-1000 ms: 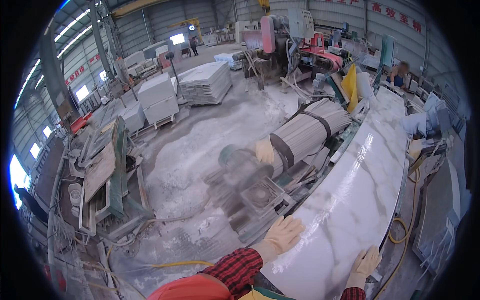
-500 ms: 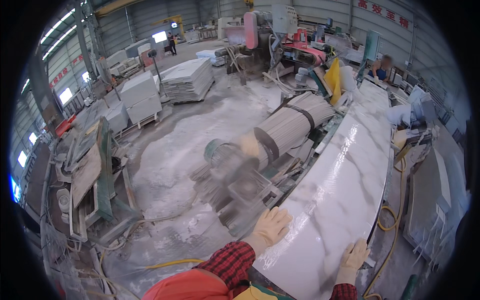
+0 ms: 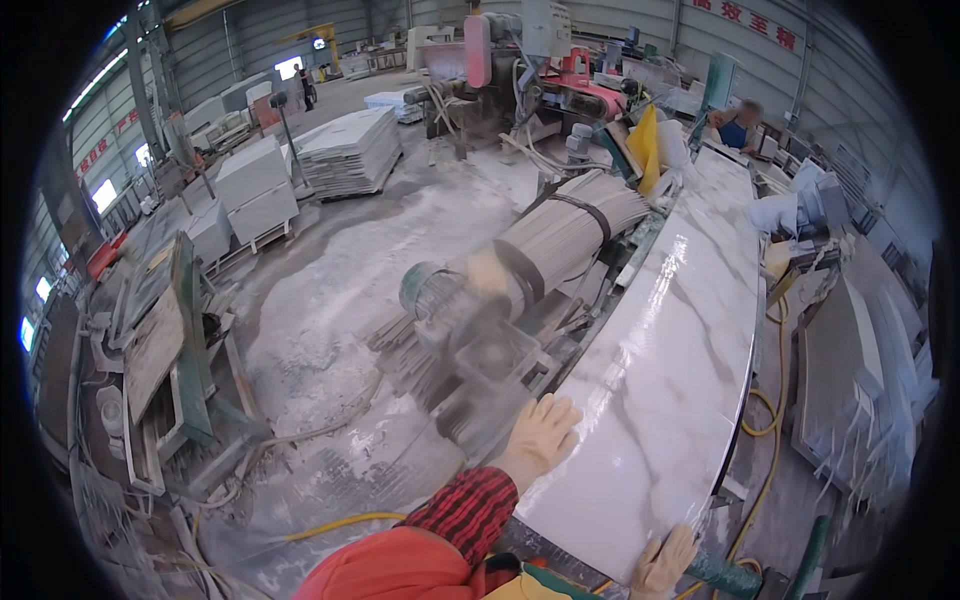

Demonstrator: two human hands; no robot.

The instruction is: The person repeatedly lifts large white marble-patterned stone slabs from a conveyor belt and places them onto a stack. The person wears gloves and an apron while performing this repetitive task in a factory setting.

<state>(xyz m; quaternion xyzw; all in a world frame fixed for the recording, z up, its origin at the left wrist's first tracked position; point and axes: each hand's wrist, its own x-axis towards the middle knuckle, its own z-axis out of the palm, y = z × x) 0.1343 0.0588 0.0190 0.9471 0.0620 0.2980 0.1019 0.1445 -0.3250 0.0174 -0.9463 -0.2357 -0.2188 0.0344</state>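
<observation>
A long white slab (image 3: 640,400) with grey veins and a glossy face runs from just before me to the far right. My left hand (image 3: 542,440), in a pale glove, lies on its left edge with the fingers stretched out. At the slab's near right corner, my right hand (image 3: 664,563) rests with extended fingers, also gloved. Neither hand grips anything. Left of the slab stands a dusty motor (image 3: 440,300) with a gearbox, beside a strapped bundle of thin pale strips (image 3: 575,230).
Stone slabs (image 3: 845,360) lean on the right, near a yellow hose (image 3: 775,440). Wooden and metal frames (image 3: 185,350) stand left. Stacked slabs (image 3: 350,150) and a machine with a pink cover (image 3: 478,50) are farther back. A person (image 3: 735,125) is at the slab's far end.
My right hand has slid nearer to me, to the slab's near corner. My left hand stays on the left edge. The whole view has shifted slightly.
</observation>
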